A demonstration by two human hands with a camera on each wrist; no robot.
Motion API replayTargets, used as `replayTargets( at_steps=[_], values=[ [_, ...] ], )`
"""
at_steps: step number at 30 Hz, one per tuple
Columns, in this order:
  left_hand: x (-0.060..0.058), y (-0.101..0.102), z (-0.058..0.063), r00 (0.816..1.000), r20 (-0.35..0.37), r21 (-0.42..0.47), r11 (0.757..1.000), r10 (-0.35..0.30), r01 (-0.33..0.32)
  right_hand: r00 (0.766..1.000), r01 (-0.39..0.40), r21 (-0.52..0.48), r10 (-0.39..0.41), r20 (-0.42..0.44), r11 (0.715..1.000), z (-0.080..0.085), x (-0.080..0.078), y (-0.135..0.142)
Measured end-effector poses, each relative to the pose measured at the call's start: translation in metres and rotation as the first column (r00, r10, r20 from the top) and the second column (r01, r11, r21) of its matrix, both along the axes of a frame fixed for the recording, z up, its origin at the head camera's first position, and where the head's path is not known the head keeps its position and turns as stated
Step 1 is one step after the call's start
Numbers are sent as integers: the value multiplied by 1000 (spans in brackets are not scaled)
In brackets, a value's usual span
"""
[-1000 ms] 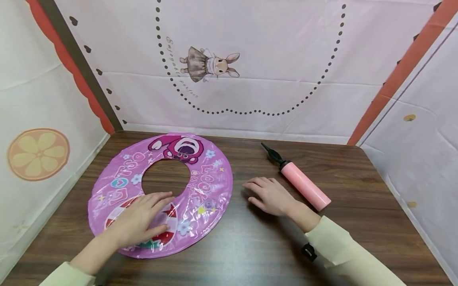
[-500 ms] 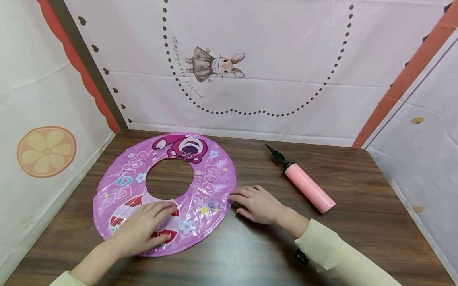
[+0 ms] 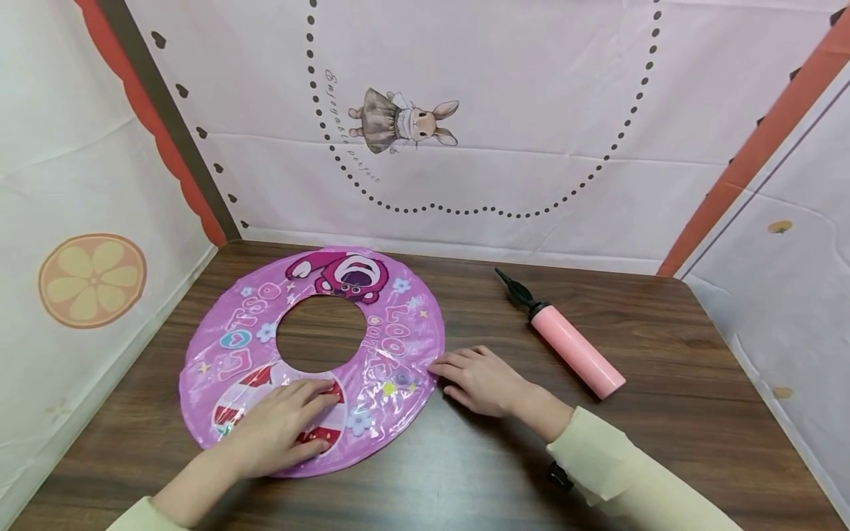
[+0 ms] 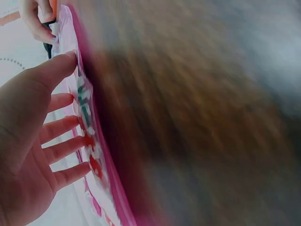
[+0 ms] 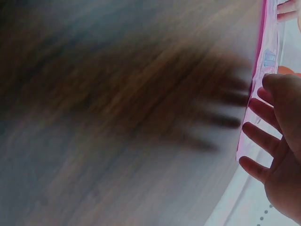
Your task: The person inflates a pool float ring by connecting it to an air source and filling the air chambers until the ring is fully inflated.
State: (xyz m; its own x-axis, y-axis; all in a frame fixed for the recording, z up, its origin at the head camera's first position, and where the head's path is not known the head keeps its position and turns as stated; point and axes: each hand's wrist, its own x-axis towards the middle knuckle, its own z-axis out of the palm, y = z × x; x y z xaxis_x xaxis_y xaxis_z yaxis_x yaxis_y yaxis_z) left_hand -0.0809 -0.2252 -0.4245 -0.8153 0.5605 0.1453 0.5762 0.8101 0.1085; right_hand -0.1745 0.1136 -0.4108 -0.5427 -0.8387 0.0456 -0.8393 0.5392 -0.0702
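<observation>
Across the left part of the table (image 3: 664, 428): the ring (image 3: 405, 324), flat, with near side under the left hand (image 3: 282, 424) and right edge just at the fingertips of the right hand (image 3: 485, 380). Left palm down, fingers loosely extended over the ring, with nothing gripped. Right low beside it, fingers apart and relaxed, without any hold. Past the right wrist: the pump (image 3: 576, 350).

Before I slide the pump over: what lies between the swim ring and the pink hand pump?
In the head view, the right hand lies between the swim ring and the near end of the hand pump; farther back, bare brown tabletop separates them.
</observation>
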Motion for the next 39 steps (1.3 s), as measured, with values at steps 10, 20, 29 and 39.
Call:
replayTargets(
  at_steps=[10, 20, 29, 39],
  values=[
    [-3, 24, 7, 997, 66, -32, 998, -44, 46, 998, 62, -13, -62, -15, 998, -1, -9, 17],
    [-9, 47, 12, 991, 60, -40, 992, -121, 123, 990, 139, -12, -140, -9, 990, -2, -16, 30],
    [-12, 61, 13, 984, 116, -65, 988, -134, 142, 978, 205, -36, -206, -39, 978, -4, -19, 32],
    [-17, 69, 11, 983, 136, -92, 986, -126, 139, 968, 247, -10, -247, -44, 969, -4, -23, 37]
  ],
)
